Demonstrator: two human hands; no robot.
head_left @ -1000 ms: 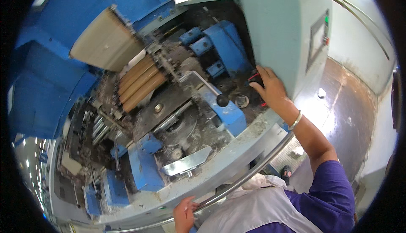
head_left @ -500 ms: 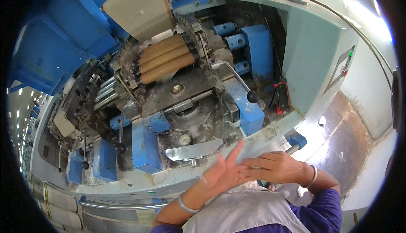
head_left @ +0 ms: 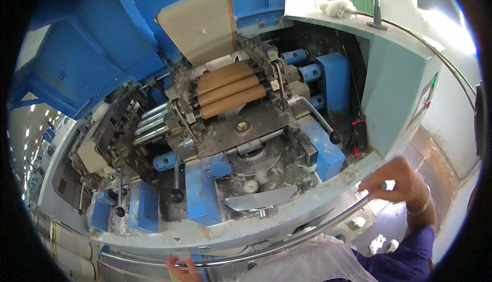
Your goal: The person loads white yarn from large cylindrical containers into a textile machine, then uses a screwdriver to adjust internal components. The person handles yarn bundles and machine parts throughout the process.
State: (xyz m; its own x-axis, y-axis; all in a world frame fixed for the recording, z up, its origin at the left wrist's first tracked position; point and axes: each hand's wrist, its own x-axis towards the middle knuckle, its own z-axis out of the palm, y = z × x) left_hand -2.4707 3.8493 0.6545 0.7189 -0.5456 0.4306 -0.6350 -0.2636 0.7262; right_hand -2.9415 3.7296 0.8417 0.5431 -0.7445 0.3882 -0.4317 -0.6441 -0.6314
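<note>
A long curved metal rail (head_left: 256, 257) runs along the front of the machine, close to my body. At its right end my right hand (head_left: 394, 179) is closed round it, the fingers bent over the bar. My left hand (head_left: 183, 270) is at the rail's left part, by the lower edge of the picture. Its fingers are spread apart at the bar, and its wrist is out of view. Beyond the rail, the opened machine shows brown rollers (head_left: 233, 95) above a dark metal plate with a brass-coloured funnel (head_left: 243, 127).
Blue blocks (head_left: 202, 195) and black-knobbed levers (head_left: 177, 195) line the machine's front ledge. A raised cream panel (head_left: 197, 23) stands behind the rollers. At right is the pale green housing (head_left: 394, 72). White fluff (head_left: 377, 243) lies on the floor below.
My hands were together in front of me and have parted. The right moved right onto the rail's end; the left dropped down and left to the rail. The view has shifted.
</note>
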